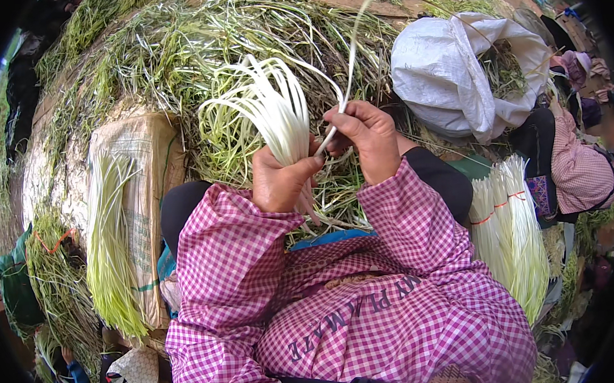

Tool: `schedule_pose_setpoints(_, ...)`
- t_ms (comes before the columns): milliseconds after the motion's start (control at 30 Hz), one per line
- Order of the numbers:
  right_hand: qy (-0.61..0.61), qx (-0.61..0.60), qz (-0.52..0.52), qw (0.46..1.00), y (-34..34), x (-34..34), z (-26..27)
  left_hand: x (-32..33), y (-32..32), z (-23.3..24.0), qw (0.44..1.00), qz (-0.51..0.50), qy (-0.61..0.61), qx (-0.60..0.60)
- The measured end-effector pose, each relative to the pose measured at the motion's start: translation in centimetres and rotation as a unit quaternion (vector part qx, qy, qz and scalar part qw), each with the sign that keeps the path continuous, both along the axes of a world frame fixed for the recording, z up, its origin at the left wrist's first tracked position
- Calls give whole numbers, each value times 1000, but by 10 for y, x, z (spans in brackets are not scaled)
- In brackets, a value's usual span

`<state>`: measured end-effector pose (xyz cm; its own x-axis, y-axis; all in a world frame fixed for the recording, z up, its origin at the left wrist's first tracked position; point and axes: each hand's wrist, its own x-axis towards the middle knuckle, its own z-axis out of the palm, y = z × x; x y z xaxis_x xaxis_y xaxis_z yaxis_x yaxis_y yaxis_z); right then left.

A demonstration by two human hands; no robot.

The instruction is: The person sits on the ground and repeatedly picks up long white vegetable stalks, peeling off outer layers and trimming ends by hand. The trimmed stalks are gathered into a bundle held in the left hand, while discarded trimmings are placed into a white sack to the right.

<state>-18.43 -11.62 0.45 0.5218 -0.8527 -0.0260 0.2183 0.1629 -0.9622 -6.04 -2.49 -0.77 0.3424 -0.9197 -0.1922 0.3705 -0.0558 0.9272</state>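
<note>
My left hand (283,178) grips a bunch of long, pale stalks (283,113) that look like blanched chives. The white stalks fan upward from the fist and droop over to the left, and their pinkish lower ends poke out beneath it. Close beside it, my right hand (368,136) pinches a single pale stalk (349,76) between thumb and fingers. That stalk's thin tip rises above the hand, and its lower end points toward the bunch. Curled fingers hide part of both grips.
Loose green leaves and stalks (169,51) are heaped ahead. At left, pale stalks (110,248) lie on a woven sack (147,202). To the right are a white woven sack (432,76), banded stalk bundles (518,230) and a seated person in a checked sleeve (583,167).
</note>
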Motion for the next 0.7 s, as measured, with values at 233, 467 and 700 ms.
schedule_pose_setpoints(233, 5, -60, 74, 995, 0, 5, -4, 1, 3, 7, 995, 9, 101, -4)
schedule_pose_setpoints(467, -18, 37, 312, 949, 22, -3, -26, 10, 5, 8, 977, 79, 188, -59)
schedule_pose_setpoints(700, 70, 32, 287, 955, 21, -21, -30, 14, 5, 6, 965, 103, 229, -74)
